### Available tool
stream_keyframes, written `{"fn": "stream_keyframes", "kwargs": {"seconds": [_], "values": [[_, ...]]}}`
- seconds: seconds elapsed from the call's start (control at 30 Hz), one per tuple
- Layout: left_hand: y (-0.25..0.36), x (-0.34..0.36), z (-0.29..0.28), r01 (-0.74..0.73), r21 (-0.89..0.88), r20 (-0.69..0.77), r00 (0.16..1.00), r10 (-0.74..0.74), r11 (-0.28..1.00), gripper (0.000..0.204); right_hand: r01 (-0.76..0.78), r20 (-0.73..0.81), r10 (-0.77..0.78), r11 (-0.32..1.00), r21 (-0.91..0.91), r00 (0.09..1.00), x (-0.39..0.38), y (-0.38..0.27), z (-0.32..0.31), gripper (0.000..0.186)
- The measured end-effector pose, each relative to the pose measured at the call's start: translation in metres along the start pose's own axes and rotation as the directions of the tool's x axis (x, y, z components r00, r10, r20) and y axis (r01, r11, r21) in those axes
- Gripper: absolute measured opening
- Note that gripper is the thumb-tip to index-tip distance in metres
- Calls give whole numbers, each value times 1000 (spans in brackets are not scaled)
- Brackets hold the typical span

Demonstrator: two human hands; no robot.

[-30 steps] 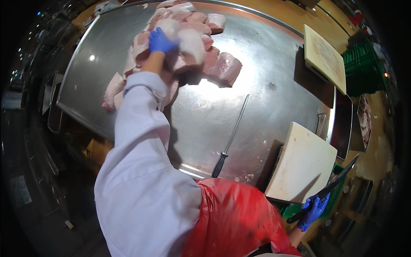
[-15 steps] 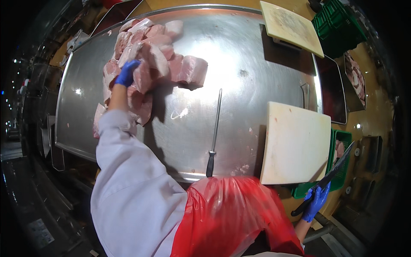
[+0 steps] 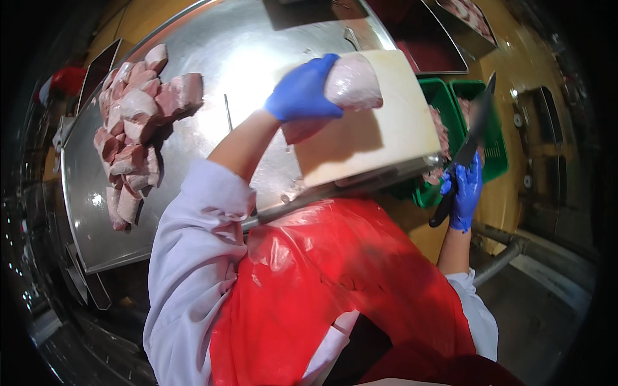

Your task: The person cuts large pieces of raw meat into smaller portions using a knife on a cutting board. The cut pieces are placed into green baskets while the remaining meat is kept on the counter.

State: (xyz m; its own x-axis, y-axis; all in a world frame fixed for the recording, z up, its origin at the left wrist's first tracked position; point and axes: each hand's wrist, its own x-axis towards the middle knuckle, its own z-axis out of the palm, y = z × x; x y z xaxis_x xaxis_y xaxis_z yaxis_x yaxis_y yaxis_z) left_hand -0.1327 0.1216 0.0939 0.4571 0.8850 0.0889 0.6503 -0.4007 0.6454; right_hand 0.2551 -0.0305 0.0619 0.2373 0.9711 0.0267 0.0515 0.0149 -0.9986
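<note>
My left hand (image 3: 304, 90), in a blue glove, is closed on a thick piece of raw meat (image 3: 354, 82) with a pale, fatty side. It holds the piece over the white cutting board (image 3: 402, 128), whose surface shows the shadow below. In my blue-gloved right hand (image 3: 465, 193) is a knife (image 3: 475, 132), gripped by its black handle with the dark blade pointing up and away. That hand is out to the right, beside the green baskets. A heap of raw meat pieces (image 3: 138, 116) lies on the left of the steel table (image 3: 187, 212).
Several green baskets (image 3: 496, 151) holding meat scraps stand beyond the board's right edge. A sharpening steel (image 3: 228, 112) lies on the table, partly covered by my left arm. Metal bins (image 3: 431, 38) stand past the table's far right corner, one containing meat.
My left hand has left the heap and carried a piece of meat right, over the cutting board. The view has turned rightward. My right hand still holds the knife.
</note>
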Motion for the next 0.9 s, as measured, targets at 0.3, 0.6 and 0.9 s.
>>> {"fn": "stream_keyframes", "kwargs": {"seconds": [0.3, 0.6, 0.9], "values": [[-89, 22, 4, 85, 90, -193, 979, -67, 992, 91, -45, -56, 50, 996, 74, 997, -20, 35, -104, 57], [-106, 7, -5, 47, -270, -77, 995, -71, 962, 69, -76, 99, 65, 992, 104, 993, 26, 30, -103, 47], [-45, 30, 18, 424, -29, 493, 794, -356, 905, 31, -158, 374, 65, 962, 222, 925, 74, 23, -6, 49]]}}
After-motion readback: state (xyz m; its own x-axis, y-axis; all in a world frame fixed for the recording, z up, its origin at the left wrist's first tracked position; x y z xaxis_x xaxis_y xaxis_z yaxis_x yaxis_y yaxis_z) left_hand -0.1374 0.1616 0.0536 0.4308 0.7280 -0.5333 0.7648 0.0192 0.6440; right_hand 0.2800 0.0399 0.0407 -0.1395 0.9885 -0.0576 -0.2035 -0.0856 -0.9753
